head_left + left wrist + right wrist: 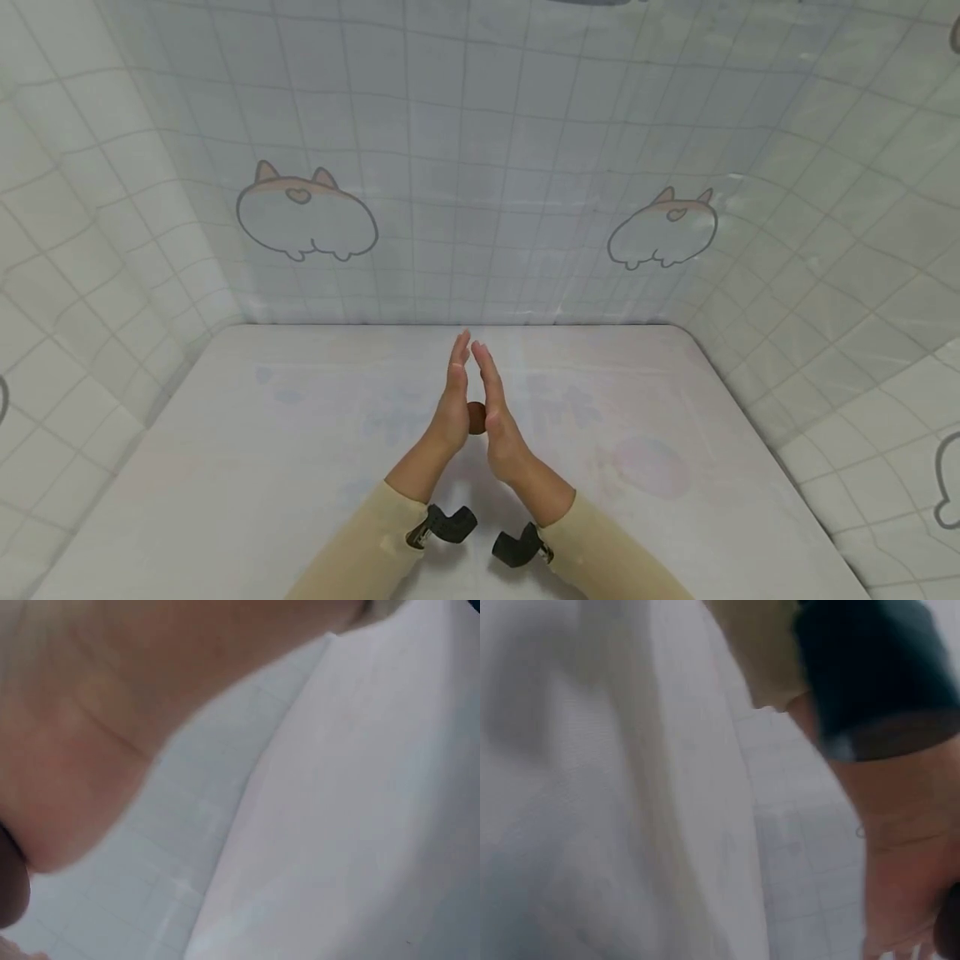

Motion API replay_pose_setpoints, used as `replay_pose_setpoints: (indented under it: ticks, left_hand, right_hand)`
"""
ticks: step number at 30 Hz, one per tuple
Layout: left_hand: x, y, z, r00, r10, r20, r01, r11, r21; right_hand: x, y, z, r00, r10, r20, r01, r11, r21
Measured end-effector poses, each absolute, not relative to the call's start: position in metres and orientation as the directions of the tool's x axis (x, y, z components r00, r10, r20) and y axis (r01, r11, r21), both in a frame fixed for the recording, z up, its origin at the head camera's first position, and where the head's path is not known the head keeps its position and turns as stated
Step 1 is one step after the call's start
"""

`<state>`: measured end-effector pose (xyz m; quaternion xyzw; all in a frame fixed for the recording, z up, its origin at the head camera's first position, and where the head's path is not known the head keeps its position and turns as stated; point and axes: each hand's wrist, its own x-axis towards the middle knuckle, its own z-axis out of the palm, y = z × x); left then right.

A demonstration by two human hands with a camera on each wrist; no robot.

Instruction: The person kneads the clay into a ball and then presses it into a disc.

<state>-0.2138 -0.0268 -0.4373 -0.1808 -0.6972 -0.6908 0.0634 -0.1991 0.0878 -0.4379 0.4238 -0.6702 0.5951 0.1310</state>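
Observation:
A small brown ball (pixel 477 418) sits between my two palms, above the table, in the middle of the head view. My left hand (pixel 452 408) presses it from the left with fingers straight and pointing away from me. From the other side my right hand (pixel 501 423) presses it, its fingers also straight. The fingertips of both hands lean close together at the top. Part of the ball (pixel 10 889) shows at the left edge of the left wrist view, against the palm. Only a dark sliver of it appears at the right edge of the right wrist view.
A pale table (pixel 225 467) with faint printed shapes lies under the hands. White grid-patterned sheeting (pixel 480 150) with cartoon animal drawings stands behind it and at both sides. Dark wrist cameras (pixel 453 525) stick out from the cream sleeves (pixel 367 542).

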Motion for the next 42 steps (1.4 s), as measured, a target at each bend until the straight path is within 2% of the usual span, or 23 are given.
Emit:
replay_pose_setpoints:
  ticks: [7,12,18,22,26,37,42]
  left_hand:
    - [-0.212,-0.025,-0.448,-0.935,0.269,0.23,0.247,0.031,0.969]
    - [-0.206,-0.022,-0.451,-0.926,0.32,0.202,0.243,0.094,0.965]
    - [-0.198,-0.02,-0.45,-0.901,0.355,0.248,0.258,-0.021,0.966]
    - [-0.195,-0.018,-0.446,-0.881,0.346,0.322,0.304,-0.107,0.947]
    - [-0.193,-0.016,-0.443,-0.882,0.299,0.365,0.347,-0.112,0.931]
    - [-0.201,-0.018,-0.437,-0.921,0.155,0.358,0.357,-0.035,0.933]
    - [-0.206,-0.024,-0.431,-0.932,0.098,0.35,0.347,-0.047,0.937]
  right_hand:
    - [-0.203,0.092,-0.429,-0.624,-0.355,0.696,-0.746,0.007,-0.666]
    - [-0.21,0.096,-0.42,-0.681,-0.306,0.665,-0.714,0.078,-0.696]
    - [-0.217,0.099,-0.417,-0.761,-0.334,0.557,-0.625,0.147,-0.766]
    - [-0.22,0.1,-0.42,-0.783,-0.359,0.508,-0.588,0.163,-0.792]
    - [-0.219,0.1,-0.426,-0.777,-0.39,0.495,-0.584,0.153,-0.797]
    - [-0.207,0.094,-0.443,-0.748,-0.423,0.511,-0.597,0.092,-0.797]
    - [-0.199,0.09,-0.443,-0.701,-0.45,0.553,-0.638,0.049,-0.769]
